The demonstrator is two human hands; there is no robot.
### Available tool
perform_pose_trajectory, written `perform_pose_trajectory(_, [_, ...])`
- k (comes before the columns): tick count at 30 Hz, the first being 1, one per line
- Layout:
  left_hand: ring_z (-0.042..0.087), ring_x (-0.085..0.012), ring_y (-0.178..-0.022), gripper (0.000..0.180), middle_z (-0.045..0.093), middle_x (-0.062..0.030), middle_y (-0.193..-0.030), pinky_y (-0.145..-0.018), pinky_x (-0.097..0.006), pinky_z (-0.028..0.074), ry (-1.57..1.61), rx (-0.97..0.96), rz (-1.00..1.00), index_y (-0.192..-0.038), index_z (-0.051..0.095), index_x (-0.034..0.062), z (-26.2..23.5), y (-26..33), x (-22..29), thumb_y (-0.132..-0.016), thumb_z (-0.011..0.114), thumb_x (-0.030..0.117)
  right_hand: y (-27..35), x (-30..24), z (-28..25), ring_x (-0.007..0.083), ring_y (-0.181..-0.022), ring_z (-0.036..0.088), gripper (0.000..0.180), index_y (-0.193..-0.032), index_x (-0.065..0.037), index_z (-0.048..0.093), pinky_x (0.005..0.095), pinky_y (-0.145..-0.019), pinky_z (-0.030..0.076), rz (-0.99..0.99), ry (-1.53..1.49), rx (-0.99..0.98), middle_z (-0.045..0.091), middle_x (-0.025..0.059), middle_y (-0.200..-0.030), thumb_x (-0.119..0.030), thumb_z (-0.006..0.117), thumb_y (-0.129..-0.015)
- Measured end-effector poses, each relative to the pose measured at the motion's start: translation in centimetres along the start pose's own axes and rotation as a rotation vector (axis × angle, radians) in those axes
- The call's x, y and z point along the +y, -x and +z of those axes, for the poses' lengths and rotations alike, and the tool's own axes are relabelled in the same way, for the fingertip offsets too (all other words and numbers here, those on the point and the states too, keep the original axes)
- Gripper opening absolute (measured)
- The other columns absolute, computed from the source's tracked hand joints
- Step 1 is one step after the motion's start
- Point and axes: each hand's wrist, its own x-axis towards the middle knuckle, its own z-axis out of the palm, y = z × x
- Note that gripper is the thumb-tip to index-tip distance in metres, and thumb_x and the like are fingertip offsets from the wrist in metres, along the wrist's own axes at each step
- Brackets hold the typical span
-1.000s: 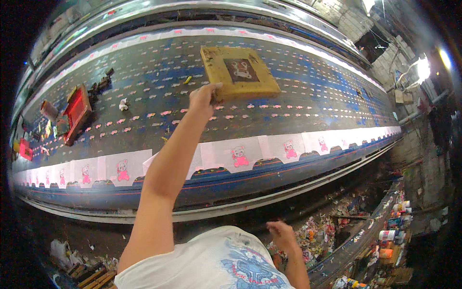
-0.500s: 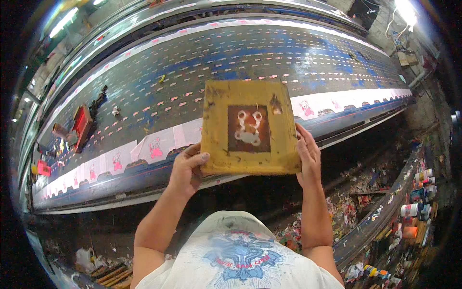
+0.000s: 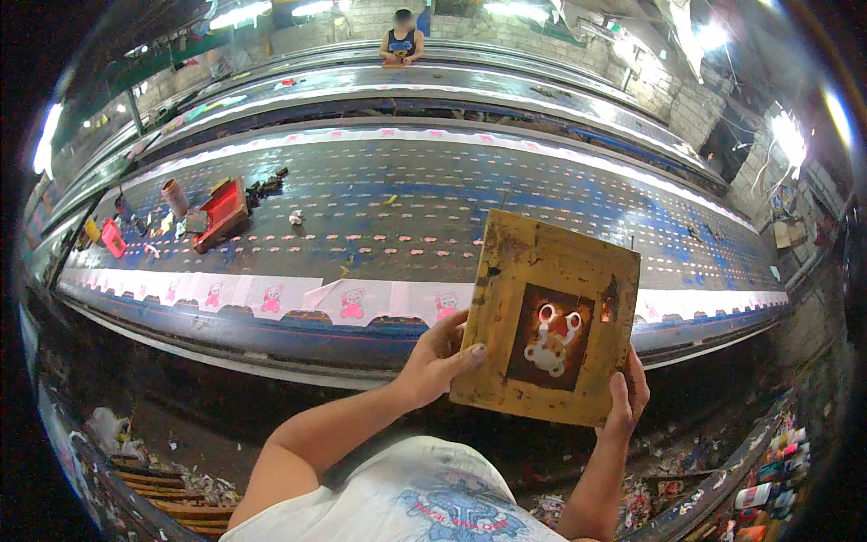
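Between my two hands is a yellow-brown screen-printing frame [image 3: 492,361], held up and tilted in front of the long table. A dark rectangular window in it shows a pale bear-shaped stencil [image 3: 553,348]. My left hand [image 3: 442,357] grips its left edge, thumb on the face and fingers behind. On the lower right edge my right hand [image 3: 626,397] is closed the same way. Behind the frame, a strip of pale pink fabric pieces [image 3: 239,294] with pink bear prints runs along the table's near edge.
On the long dark table [image 3: 361,203] at left are a red tray [image 3: 224,217], a can [image 3: 173,196] and a pink container [image 3: 113,238]. Another person [image 3: 402,43] is at a farther table. Paint containers [image 3: 754,495] and scraps lie at lower right.
The printing frame has moved right and down in view and turned clockwise, with both hands still on it. The view has risen, bringing the farther tables and another person into sight.
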Motion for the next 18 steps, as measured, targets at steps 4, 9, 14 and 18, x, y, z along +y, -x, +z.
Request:
perform_pose_trajectory(4, [0.065,-0.0218,-0.131,0.06,0.066,-0.012,-0.145,-0.113,-0.044,0.053,0.259,0.049,-0.166,-0.16,0.051,0.0065,-1.9,0.4,0.4,-0.116,0.051,0.046,2.2,0.7,1.9,0.0249,-0.133,0.064,0.064,-0.154,0.006,0.058,0.0416,-0.118,0.046,-0.04,0.058,-0.035,0.067,0.0161,-0.147,-0.025,0.071,-0.1])
perform_pose_trajectory(9, [0.064,-0.0343,-0.136,0.073,0.062,-0.0122,-0.155,-0.119,-0.055,0.048,0.638,0.199,-0.512,-0.161,0.052,0.013,-3.9,3.6,1.4,-0.115,0.032,0.066,5.3,0.6,4.2,0.0256,-0.134,0.064,0.063,-0.153,0.006,0.06,0.0412,-0.117,0.047,-0.024,0.149,-0.087,0.068,0.0152,-0.146,-0.028,0.071,-0.101])
perform_pose_trajectory(14, [0.067,-0.0334,-0.131,0.071,0.068,-0.0131,-0.148,-0.114,-0.053,0.052,0.577,0.225,-0.465,-0.154,0.059,0.0116,-5.6,4.9,0.4,-0.115,0.034,0.065,6.8,-0.4,6.9,0.0344,-0.15,0.05,0.065,-0.16,0.005,0.05,0.0483,-0.125,0.038,-0.086,0.739,-0.169,0.055,0.0214,-0.161,-0.036,0.059,-0.11])
perform_pose_trajectory(18, [0.07,-0.0274,-0.121,0.072,0.073,-0.0135,-0.136,-0.108,-0.047,0.055,0.51,0.233,-0.467,-0.146,0.065,0.0056,-5.7,5.5,0.4,-0.117,0.031,0.062,8.3,0.5,10.8,0.0422,-0.164,0.028,0.07,-0.168,0.003,0.036,0.0551,-0.133,0.022,-0.311,1.261,-0.14,0.033,0.0256,-0.175,-0.043,0.047,-0.115])
